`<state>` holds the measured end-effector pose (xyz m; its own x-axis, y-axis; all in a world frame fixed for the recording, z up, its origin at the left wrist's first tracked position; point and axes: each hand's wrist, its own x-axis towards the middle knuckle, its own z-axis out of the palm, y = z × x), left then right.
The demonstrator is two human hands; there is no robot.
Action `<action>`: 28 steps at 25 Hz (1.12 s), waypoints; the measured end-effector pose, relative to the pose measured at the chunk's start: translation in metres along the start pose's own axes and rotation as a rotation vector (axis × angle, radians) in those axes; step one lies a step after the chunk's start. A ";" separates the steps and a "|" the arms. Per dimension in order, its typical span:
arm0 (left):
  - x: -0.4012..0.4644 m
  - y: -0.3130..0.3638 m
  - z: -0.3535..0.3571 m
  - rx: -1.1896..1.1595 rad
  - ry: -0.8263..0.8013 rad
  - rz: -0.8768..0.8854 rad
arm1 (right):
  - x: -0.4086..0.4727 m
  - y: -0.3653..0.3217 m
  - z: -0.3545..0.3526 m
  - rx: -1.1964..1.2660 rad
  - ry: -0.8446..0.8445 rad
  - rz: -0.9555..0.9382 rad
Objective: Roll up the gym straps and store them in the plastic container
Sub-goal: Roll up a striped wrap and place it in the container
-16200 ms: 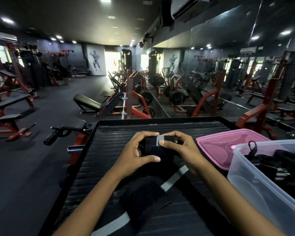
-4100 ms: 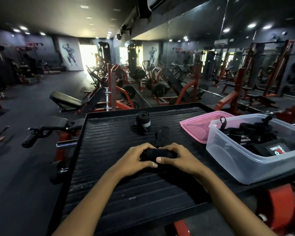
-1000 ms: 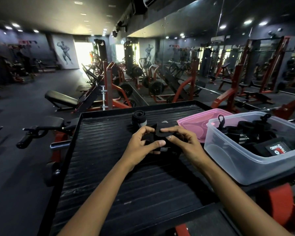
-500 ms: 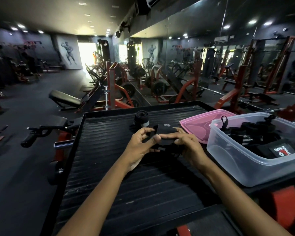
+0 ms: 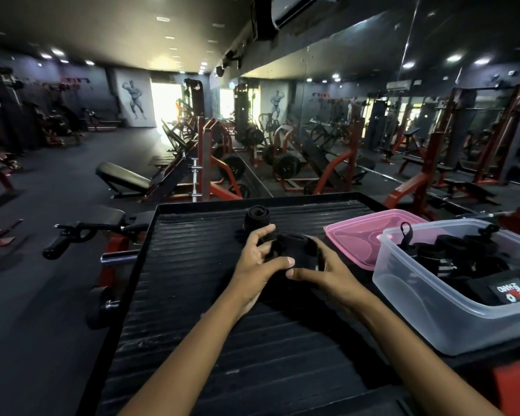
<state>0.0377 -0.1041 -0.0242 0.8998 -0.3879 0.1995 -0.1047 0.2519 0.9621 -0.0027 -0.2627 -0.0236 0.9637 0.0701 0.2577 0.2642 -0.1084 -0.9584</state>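
A long, dim gym room stretches away, with red-framed machines, black benches and a mirrored wall down the right side. Nearest stands a black ribbed platform (image 5: 192, 295), wide and flat, taking up the near middle of the view. On its right edge sits a clear plastic container (image 5: 427, 307), open-topped, with several rolled black straps (image 5: 454, 253) already inside and a labelled black piece at its near right. Just behind the container, touching its far left corner, lies a pink lid (image 5: 357, 235), turned up. At the far middle of the platform a finished rolled strap (image 5: 256, 219) stands on end, alone. Just in front of it, both hands meet over a black gym strap (image 5: 294, 250) held slightly above the platform. The left hand (image 5: 258, 265) curls around its left side, thumb pressed on the near face; the right hand (image 5: 324, 274) grips the right side, fingers wrapped behind it.
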 end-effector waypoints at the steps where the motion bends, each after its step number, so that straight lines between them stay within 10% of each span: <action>1: 0.001 -0.001 0.001 0.021 -0.006 0.005 | 0.005 0.000 0.002 -0.058 0.005 -0.008; 7: 0.005 -0.008 0.005 0.142 -0.022 -0.039 | 0.031 -0.005 0.033 -0.496 0.311 -0.082; 10: 0.008 -0.008 -0.006 0.158 0.083 -0.067 | 0.036 0.000 0.040 -0.598 0.119 -0.092; 12: 0.014 -0.004 -0.021 0.035 0.166 -0.095 | 0.043 -0.004 0.031 -0.404 -0.046 -0.010; 15: 0.019 0.003 -0.041 -0.190 0.339 -0.122 | 0.071 -0.007 0.015 -0.137 0.178 0.085; 28: 0.018 -0.003 -0.064 -0.141 0.403 -0.129 | 0.165 0.062 0.029 -0.382 0.176 0.232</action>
<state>0.0818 -0.0550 -0.0356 0.9979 -0.0547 -0.0357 0.0528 0.3533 0.9340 0.1713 -0.2296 -0.0444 0.9823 -0.1641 0.0907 0.0051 -0.4600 -0.8879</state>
